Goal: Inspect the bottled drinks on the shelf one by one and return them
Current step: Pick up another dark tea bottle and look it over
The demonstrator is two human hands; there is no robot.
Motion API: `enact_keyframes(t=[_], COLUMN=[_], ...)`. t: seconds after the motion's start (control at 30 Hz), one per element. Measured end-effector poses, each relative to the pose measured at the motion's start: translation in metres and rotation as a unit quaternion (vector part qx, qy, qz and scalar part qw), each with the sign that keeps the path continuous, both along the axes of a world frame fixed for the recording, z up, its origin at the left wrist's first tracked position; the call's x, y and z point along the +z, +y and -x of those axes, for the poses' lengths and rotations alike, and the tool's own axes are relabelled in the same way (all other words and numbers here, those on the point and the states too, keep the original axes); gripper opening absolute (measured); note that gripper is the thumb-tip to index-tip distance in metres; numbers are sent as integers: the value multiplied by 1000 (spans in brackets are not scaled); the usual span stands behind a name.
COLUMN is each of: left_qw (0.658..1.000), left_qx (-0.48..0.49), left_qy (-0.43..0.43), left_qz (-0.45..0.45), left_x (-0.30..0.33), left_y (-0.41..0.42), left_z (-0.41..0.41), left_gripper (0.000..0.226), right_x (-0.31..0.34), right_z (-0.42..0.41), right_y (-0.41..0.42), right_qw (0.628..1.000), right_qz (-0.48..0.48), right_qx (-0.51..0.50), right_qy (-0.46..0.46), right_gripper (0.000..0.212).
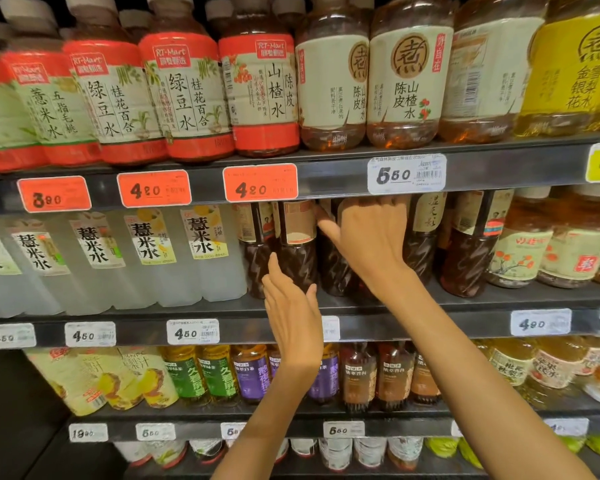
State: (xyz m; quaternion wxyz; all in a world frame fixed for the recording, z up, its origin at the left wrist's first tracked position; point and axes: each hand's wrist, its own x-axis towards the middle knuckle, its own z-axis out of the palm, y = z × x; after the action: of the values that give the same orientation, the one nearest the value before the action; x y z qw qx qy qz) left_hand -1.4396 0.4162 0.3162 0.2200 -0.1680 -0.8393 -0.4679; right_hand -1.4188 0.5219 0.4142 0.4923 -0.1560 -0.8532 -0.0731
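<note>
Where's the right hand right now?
In the head view, right of centre: the right hand reaches among the dark brown bottles on the middle shelf, just below the white 5.50 price tag.

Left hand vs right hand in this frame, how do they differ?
The right hand reaches high among the dark bottles on the middle shelf, fingertips hidden up by the bottle tops; the left hand is lower, in front of the shelf edge. The right hand's thumb spreads wide; the left hand's fingers are straight, held together, and grip nothing. Both are bare and aimed at the same dark bottles.
</note>
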Motion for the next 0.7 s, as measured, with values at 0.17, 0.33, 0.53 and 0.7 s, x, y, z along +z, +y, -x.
enact_keyframes(t=[0.17,0.33,0.53,0.7], left_qw=[998,992,987,981], left_qx=[-67,-121,-139,-174], left_qy=[-2,-3,-34,-64], left_qz=[-21,-28,-65,-57], left_x=[-7,-10,-8,-7], left_y=[-9,-9,-11,-9], left_z=[-9,-12,-12,-19], left_gripper=[63,46,46,73], right_x=[-2,-5,-18,-20], right_z=[4,4,-1,-6], right_y=[-1,2,-1,-5], right_qw=[1000,994,981,962], right_qz=[7,81,108,137], right_qx=[12,61,64,101], right_qy=[3,46,148,214], right_gripper=[31,37,45,48])
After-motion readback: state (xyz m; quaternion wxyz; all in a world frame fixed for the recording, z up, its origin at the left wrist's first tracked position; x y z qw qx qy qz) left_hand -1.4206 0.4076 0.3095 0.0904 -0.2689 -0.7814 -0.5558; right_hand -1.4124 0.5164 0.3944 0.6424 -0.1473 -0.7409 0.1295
